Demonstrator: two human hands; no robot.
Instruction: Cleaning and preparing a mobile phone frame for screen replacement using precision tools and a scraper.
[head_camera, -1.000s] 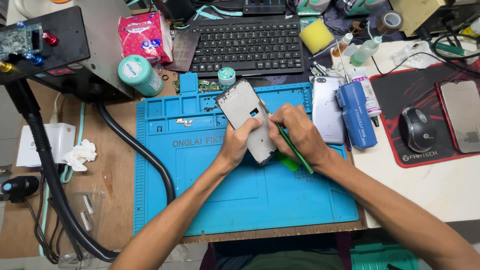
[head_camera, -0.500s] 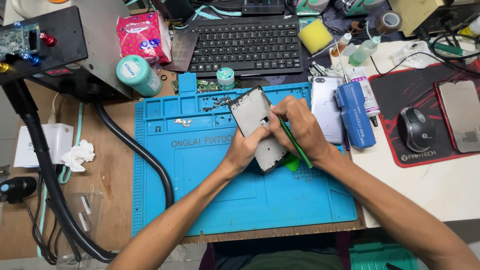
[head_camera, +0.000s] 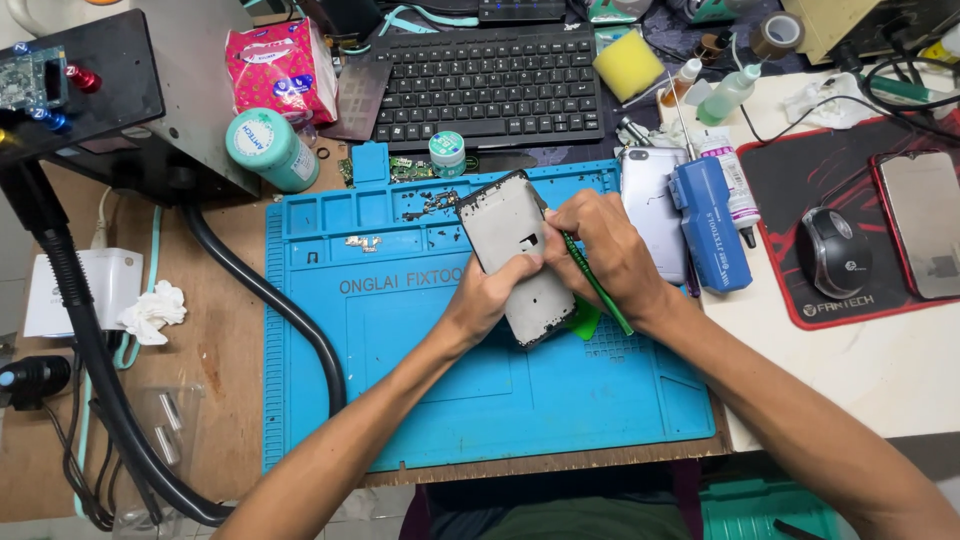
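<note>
Left hand (head_camera: 487, 298) grips the grey, black-edged phone frame (head_camera: 517, 256) from its 7 o'clock side, tilted above the blue silicone repair mat (head_camera: 420, 380). Right hand (head_camera: 598, 248), closed around a thin green pry tool (head_camera: 597, 285), touches the frame's 3 o'clock edge.

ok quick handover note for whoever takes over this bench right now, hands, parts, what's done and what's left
Left hand: grips the grey, opened phone frame from below, tilted above the blue silicone repair mat.
Right hand: holds a thin green pry tool against the frame's right edge.
Done: frame is stripped open; small loose parts lie in the mat's top trays.
Left: work along that edge looks unfinished; a silver phone lies beside the mat.
</note>
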